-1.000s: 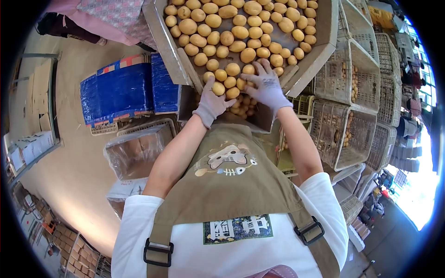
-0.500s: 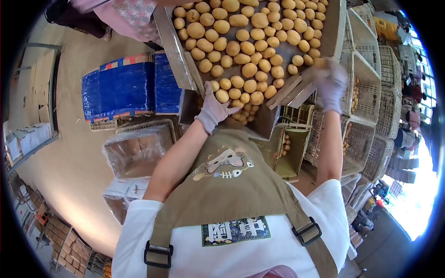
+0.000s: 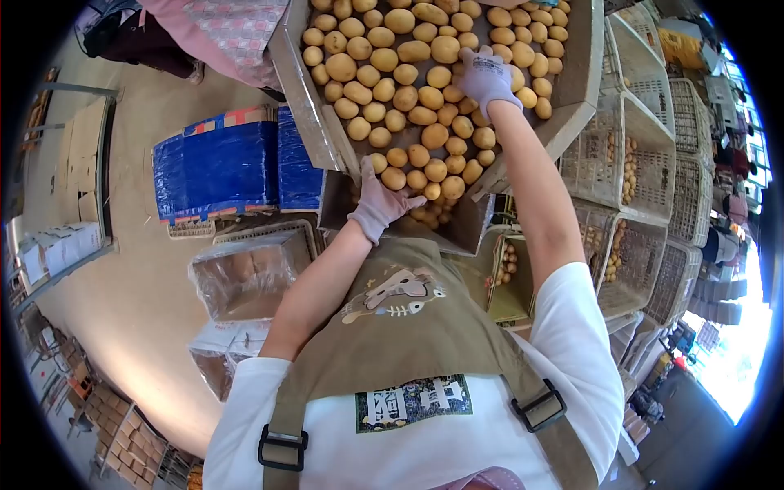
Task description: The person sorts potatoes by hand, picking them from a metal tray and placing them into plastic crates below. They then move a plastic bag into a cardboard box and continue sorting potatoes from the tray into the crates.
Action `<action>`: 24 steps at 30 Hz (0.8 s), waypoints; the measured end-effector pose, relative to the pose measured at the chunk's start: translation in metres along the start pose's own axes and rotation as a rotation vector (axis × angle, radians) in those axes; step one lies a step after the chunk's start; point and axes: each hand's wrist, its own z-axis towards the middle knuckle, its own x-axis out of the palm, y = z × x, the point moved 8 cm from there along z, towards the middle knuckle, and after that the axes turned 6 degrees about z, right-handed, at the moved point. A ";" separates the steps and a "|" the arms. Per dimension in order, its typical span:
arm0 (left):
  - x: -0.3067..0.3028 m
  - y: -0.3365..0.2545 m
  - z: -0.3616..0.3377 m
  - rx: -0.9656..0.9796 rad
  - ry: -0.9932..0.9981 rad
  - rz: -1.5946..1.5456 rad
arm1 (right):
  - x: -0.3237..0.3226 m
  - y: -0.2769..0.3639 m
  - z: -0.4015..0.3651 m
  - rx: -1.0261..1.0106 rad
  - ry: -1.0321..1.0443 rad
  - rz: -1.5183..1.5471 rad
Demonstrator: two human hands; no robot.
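Many yellow potatoes [image 3: 406, 99] lie over a metal sorting tray [image 3: 577, 122] in front of me. My left hand [image 3: 380, 206], in a pale glove, rests at the tray's near-left lip with thumb and fingers spread. Its thumb lies beside the potatoes at the outlet. Just below the outlet, more potatoes fill part of a bin [image 3: 464, 233]. My right hand [image 3: 487, 79], also gloved, is farther in on the tray's right half, back up and pressed down among potatoes. Its fingertips are hidden, so whether it grips one does not show.
Stacked plastic crates [image 3: 645, 155], some holding potatoes, line the right side. A green crate [image 3: 512, 286] with potatoes stands near my right hip. At left are blue-wrapped boxes [image 3: 216, 167] and a plastic-lined box [image 3: 249, 269]. Another person's pink clothing [image 3: 233, 37] shows at upper left.
My right hand has moved left from beyond the tray's right edge, where it was blurred with a potato, onto the potatoes. My left hand stays at the outlet. Some potatoes near the outlet have shifted.
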 end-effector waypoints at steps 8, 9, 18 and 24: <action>0.005 -0.001 0.000 -0.013 -0.012 -0.075 | -0.014 -0.017 -0.029 -0.173 -0.164 0.433; 0.008 -0.002 -0.004 -0.002 -0.027 -0.065 | -0.036 -0.019 -0.048 -0.291 -0.305 0.461; 0.011 0.000 0.013 0.005 0.091 -0.117 | -0.081 -0.105 -0.069 -0.195 -0.644 0.478; 0.002 -0.003 0.010 0.001 0.156 -0.107 | -0.001 0.026 0.035 -0.045 0.048 0.212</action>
